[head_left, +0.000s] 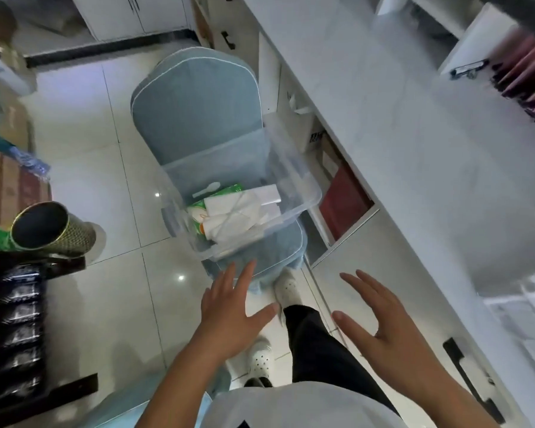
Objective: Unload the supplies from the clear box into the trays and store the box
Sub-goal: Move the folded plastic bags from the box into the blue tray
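While both hands hang spread and empty over the floor, the clear box [241,193] sits on the seat of a blue-covered chair [195,109], its far wall against the chair back, its right rim toward the white counter [399,134]. Left hand [229,316]: fingers splayed wide, palm down, fingertips just short of the box's near edge, not touching. Right hand [380,322]: open wide too, palm turned inward, near the counter's cabinet front, well clear of the box. Box holds white packets [235,211] stacked over a green pack [229,190], plus a white plastic spoon [206,189] toward the far wall. Exact count of the packets is unclear through the plastic. Open cabinet compartment right of the chair holds a red item [343,199]. Pink folders [525,72] sit at the counter's far right edge, blurred. A patterned tube [53,228] lies on its side at the left, above a dark shelf. White shoes [288,285] and dark trousers show below the chair's front edge.
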Demonstrator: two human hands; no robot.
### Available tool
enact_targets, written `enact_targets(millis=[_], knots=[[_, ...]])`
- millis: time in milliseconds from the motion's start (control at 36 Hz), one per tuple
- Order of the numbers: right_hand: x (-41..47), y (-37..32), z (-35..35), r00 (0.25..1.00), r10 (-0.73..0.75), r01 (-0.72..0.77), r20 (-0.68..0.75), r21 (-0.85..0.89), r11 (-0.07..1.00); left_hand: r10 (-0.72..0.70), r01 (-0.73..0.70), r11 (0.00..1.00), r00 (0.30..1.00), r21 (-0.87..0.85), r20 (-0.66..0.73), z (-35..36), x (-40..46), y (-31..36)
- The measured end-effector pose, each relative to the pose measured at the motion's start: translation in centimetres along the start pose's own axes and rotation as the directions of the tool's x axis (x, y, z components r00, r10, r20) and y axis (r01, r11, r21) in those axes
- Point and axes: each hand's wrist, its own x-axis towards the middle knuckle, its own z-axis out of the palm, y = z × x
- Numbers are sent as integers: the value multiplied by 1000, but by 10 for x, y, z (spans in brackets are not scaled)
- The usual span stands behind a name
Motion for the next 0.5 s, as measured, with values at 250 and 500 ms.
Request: enact_targets(millis=[250, 500], knots=[[163, -27, -4, 964, -177, 168, 196, 61, 984, -233, 233, 972, 972, -31, -1, -56, 61, -6], [364, -50, 24, 938, -127, 104, 324, 86, 991, -434, 423, 897, 897, -130, -82, -121, 130, -13]])
